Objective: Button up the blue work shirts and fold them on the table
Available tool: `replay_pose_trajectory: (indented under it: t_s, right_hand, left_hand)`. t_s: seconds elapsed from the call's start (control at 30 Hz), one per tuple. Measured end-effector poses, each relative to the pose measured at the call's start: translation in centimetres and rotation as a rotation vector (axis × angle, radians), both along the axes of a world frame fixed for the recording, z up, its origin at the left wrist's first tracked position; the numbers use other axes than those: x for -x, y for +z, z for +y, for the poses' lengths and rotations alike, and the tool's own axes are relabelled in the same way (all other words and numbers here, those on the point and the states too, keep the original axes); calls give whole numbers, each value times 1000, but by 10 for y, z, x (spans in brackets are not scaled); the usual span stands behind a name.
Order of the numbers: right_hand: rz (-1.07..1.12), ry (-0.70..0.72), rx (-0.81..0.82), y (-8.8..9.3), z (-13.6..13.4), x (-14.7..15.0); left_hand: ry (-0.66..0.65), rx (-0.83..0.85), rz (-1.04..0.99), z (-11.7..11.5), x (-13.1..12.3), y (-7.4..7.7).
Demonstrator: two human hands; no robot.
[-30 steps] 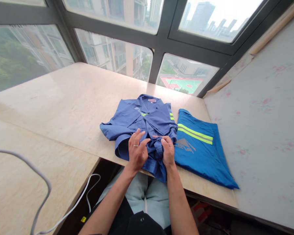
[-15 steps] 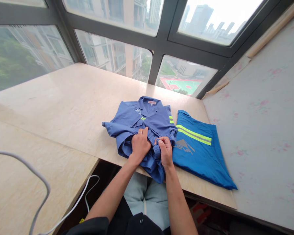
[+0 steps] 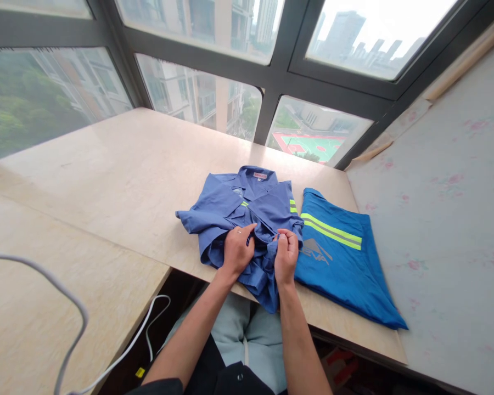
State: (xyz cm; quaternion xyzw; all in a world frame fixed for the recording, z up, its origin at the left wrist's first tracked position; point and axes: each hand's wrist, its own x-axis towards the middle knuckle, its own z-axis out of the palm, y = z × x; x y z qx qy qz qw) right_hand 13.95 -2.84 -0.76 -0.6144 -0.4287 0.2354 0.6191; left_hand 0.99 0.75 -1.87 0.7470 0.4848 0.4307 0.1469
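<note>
A blue-violet work shirt (image 3: 220,197) with a collar and yellow-green reflective strips lies bunched on the sill, its collar toward the window. Its lower part hangs over the front edge. My left hand (image 3: 237,251) is closed on the front of the shirt, near the middle. My right hand (image 3: 286,255) pinches a fold of the same shirt a little to the right. Between the two hands the cloth is crumpled, and the exact edges they grip are partly hidden. A brighter blue folded garment (image 3: 341,280), with a reflective stripe and grey logo, lies flat to the right.
The pale sill (image 3: 119,159) runs along dark window frames (image 3: 206,66). A grey cable (image 3: 72,307) arches over the left board, and a white cable (image 3: 135,334) hangs by the gap. A papered wall (image 3: 444,230) bounds the right side.
My left thumb and fingers have shifted on the cloth, and my hands are slightly farther apart. Both still hold the shirt. The whole view has shifted slightly; the folded garment lies as before.
</note>
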Motion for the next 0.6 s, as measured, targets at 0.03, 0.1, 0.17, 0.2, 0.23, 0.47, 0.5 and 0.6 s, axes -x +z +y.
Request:
replay_pose_trajectory:
  t_s: [0.03, 0.1, 0.17, 0.2, 0.23, 0.47, 0.5, 0.6]
  right_hand:
    - [-70, 30, 22, 4, -1, -1]
    - [-240, 136, 64, 17, -2, -1]
    - [-442, 235, 84, 32, -2, 0]
    - [-551, 271, 86, 39, -2, 1]
    - [-660, 304, 90, 46, -1, 3]
    - [-1026, 554, 208, 69, 23, 16]
    - [-1041, 576, 232, 71, 26, 15]
    - [-1077, 681, 282, 77, 31, 8]
  left_hand:
    - [-3, -4, -9, 0, 0, 0]
    - [-1, -12, -15, 0, 1, 0]
    - [5, -15, -9, 0, 0, 0]
    - [9, -15, -8, 0, 0, -1]
    - [15, -12, -9, 0, 0, -1]
    - [54, 70, -75, 2, 0, -5]
    - [55, 85, -98, 3, 0, -5]
    - [57, 117, -141, 2, 1, -5]
